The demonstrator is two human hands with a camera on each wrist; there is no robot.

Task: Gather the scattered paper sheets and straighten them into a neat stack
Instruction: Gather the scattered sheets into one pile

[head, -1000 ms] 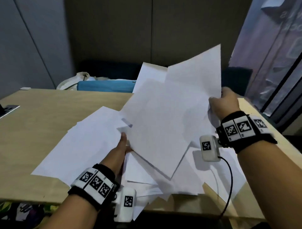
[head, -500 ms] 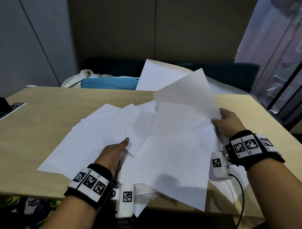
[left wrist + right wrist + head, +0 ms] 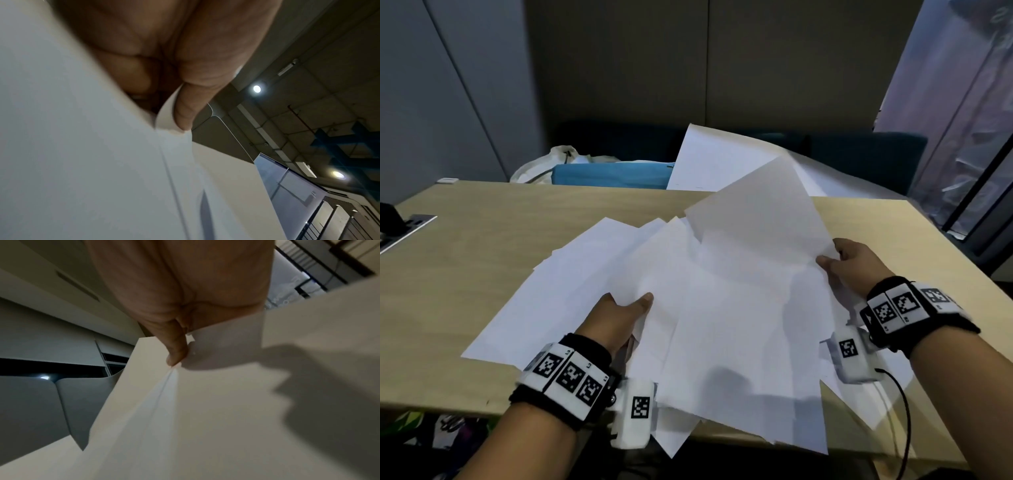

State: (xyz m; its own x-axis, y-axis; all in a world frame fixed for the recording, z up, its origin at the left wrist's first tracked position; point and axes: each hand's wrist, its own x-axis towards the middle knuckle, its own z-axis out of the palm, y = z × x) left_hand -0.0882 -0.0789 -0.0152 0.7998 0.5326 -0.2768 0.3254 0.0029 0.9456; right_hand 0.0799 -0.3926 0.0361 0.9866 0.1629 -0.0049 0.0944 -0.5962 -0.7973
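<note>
Pinching loose white paper sheets [image 3: 739, 308] btwn ur left hand [image 3: 616, 318] & right hand [image 3: 856, 263], thumbs on top.

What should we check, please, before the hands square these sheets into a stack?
1. Left hand grips the sheets: ok, thumb on top in the head view, and the left wrist view shows a pinched edge.
2. Right hand grips them: ok, its thumb pinches an edge in the right wrist view.
3. Edges aligned: not ok, the sheets fan out at different angles.
4. All sheets gathered: not ok, several lie spread to the left on the table.
5. Sheets clear of the table's near edge: not ok, corners overhang it.
6. Sheet count in hand: cannot tell.
</note>
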